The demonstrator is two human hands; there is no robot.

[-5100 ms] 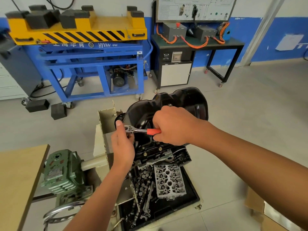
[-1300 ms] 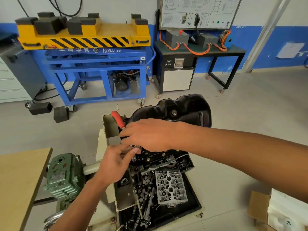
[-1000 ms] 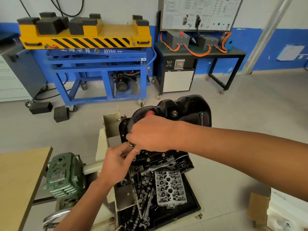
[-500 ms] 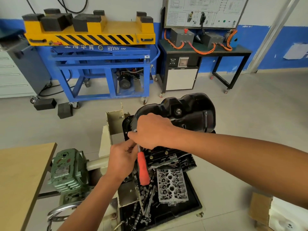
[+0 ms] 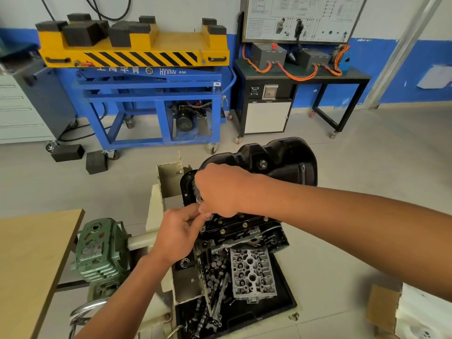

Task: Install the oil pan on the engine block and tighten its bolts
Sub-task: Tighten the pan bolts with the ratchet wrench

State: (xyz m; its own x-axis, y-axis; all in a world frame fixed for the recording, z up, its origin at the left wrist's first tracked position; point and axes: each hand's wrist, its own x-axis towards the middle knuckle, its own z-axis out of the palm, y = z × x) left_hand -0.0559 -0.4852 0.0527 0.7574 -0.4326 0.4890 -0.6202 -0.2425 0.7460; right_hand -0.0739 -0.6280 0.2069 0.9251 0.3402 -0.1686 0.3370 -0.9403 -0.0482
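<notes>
By the oil pan [image 5: 281, 152], left hand [image 5: 178, 231] and right hand [image 5: 220, 189] hide their grip.

The oil pan [image 5: 276, 162] is glossy black, with a deep, lumpy sump and a hex drain plug [image 5: 263, 164] on its near face. It lies just right of the frame's centre, bulged side up, seated on the dark engine block [image 5: 247, 232] below it. Brass-coloured bolts [image 5: 244, 225] sit in a row along the flange's near edge, and the flange's left end is hidden

grey floor [image 5: 367, 167], blue-banded wall [image 5: 415, 69]
</notes>
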